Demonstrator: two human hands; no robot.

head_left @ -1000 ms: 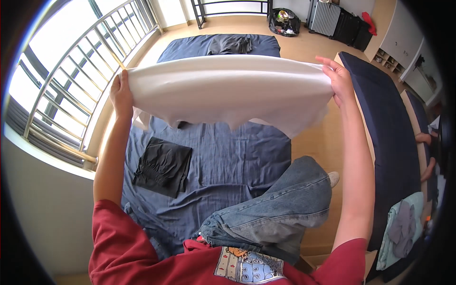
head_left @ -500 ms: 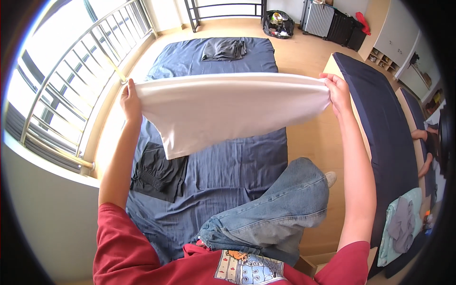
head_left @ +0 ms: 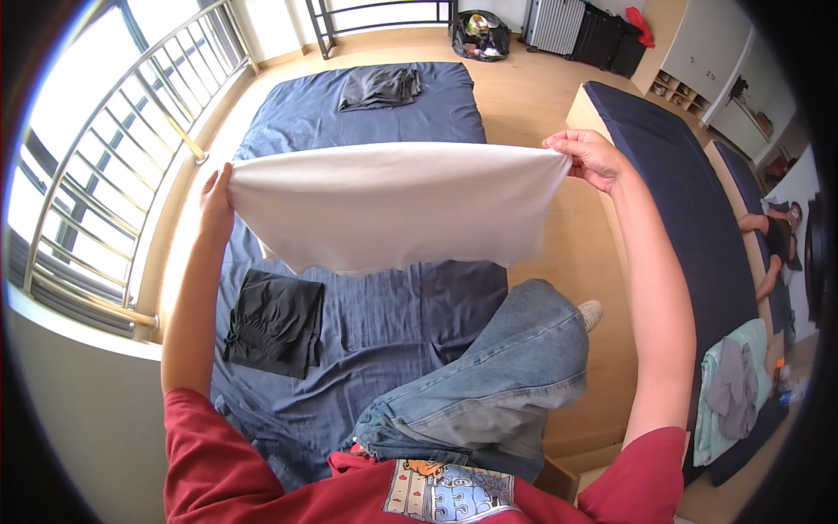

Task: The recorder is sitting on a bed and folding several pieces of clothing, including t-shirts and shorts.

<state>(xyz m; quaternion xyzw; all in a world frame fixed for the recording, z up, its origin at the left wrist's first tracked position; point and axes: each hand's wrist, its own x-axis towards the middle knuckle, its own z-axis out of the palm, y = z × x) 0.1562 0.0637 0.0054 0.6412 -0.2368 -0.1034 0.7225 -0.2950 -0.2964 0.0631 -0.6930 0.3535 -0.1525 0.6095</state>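
A white cloth (head_left: 393, 205) hangs stretched in the air between my two hands, above a dark blue mattress (head_left: 384, 323). My left hand (head_left: 215, 205) grips its left corner and my right hand (head_left: 592, 157) pinches its right corner. A folded black garment (head_left: 275, 321) lies on the mattress below my left arm. My knee in blue jeans (head_left: 506, 367) rests on the mattress edge.
A dark grey garment (head_left: 380, 87) lies at the mattress's far end. A metal railing (head_left: 113, 148) runs along the left. Another dark mattress (head_left: 690, 210) lies to the right with clothes (head_left: 729, 389) on it; another person's legs (head_left: 768, 240) show at far right. Bags (head_left: 480, 31) stand at the back.
The cloth has come lower and nearer, and now hangs flatter and more evenly between my hands. My view has tilted down along the mattress.
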